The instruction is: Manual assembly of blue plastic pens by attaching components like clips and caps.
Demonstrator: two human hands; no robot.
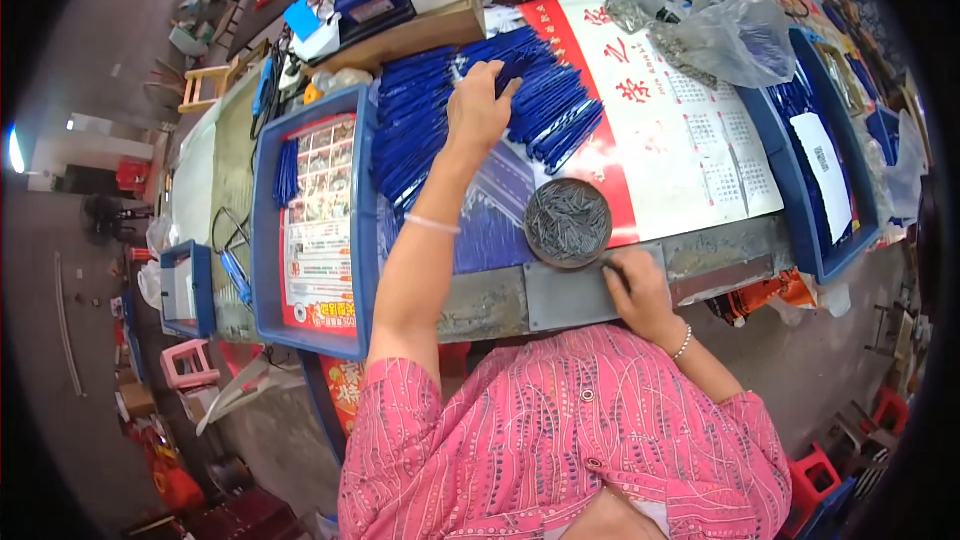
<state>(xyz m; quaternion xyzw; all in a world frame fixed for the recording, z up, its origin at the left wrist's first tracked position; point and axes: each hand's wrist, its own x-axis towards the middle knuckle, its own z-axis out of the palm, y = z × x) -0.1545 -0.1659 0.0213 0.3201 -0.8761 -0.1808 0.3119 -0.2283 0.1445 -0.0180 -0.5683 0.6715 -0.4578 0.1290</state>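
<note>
My left hand (pixel 478 105) reaches far forward and rests on a big pile of thin blue sticks (pixel 480 110) spread over the bench; its fingers touch the top of the pile, and whether they grip one is hidden. My right hand (pixel 638 285) lies near me on a grey metal plate (pixel 565 295) at the bench's front edge, fingers curled with something small and dark under the fingertips. A round dark dish full of small metal pins (pixel 568 223) sits just left of that hand.
A blue tray (pixel 268 240) lined with a printed sheet holds a few blue sticks on my left. Another blue tray (pixel 775 140) with blue sticks and a white slip stands on my right. Clear plastic bags (pixel 735 35), a printed calendar sheet (pixel 680 130) and clutter fill the back.
</note>
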